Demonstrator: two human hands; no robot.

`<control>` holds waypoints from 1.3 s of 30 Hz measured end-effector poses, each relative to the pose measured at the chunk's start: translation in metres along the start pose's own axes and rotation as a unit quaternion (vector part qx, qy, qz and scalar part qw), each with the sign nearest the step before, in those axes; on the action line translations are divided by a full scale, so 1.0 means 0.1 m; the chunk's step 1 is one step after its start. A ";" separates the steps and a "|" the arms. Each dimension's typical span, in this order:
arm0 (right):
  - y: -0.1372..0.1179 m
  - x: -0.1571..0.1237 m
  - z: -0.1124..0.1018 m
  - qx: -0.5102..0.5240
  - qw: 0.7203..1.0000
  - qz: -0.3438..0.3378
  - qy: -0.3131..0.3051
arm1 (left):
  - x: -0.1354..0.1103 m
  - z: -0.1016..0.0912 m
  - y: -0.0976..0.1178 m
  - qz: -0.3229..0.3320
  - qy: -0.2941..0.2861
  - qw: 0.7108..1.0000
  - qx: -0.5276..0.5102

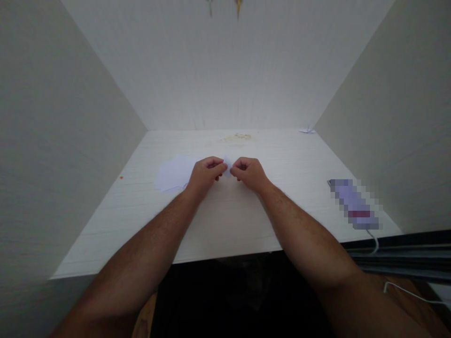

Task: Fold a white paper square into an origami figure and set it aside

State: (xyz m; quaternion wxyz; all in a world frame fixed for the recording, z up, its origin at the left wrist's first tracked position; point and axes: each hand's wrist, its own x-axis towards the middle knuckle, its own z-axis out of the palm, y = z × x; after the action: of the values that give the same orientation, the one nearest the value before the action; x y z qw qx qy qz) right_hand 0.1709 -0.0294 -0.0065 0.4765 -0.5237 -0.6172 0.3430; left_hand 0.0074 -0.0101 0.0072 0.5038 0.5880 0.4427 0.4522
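Both hands meet above the middle of a white table, pinching a small piece of white paper (pixel 227 165) between them. My left hand (pixel 208 172) is closed, its thumb and forefinger on the paper's left edge. On the opposite edge, my right hand (pixel 249 172) grips the paper with thumb and bent fingers. How the paper is folded is too small to make out. Beside my left wrist lie larger white paper sheets (pixel 173 172), partly covered by that hand and forearm.
A blurred-out phone-like device (pixel 355 204) with a white cable (pixel 375 244) lies near the table's right edge. A folded white paper piece (pixel 307 130) sits in the far right corner. Brownish marks (pixel 241 137) show at the back. Walls enclose three sides.
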 end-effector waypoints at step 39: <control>0.04 0.00 0.06 0.084 0.996 -0.003 -0.012 | -0.02 0.03 -0.02 0.018 0.013 1.000 -0.003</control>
State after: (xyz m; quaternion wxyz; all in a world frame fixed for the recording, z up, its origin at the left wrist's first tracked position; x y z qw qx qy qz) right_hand 0.1662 -0.0276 -0.0122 0.5123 -0.4763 -0.5934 0.3982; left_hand 0.0101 -0.0125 0.0049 0.4910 0.5888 0.4371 0.4703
